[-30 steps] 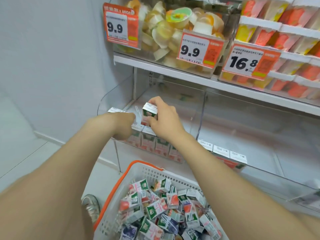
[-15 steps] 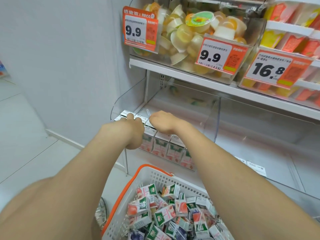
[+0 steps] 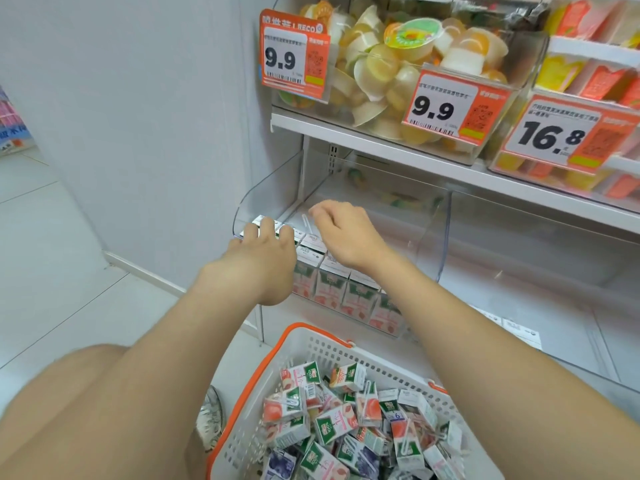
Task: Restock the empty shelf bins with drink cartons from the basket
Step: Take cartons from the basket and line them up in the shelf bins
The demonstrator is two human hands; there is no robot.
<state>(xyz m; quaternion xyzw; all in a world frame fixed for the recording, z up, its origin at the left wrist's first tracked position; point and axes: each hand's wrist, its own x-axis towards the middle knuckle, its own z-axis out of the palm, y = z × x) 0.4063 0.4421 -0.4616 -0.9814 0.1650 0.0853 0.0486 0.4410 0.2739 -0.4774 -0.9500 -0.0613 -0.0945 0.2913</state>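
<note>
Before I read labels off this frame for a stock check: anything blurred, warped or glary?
Head view: soft light, no hard shadows; wide-angle skews the shelf edge; big digits on the price tags are sharp, their small print unreadable; packets at the far right smear; the clear bin glints faintly.

Right hand [image 3: 346,233] has seemingly released its carton [image 3: 312,241].
</note>
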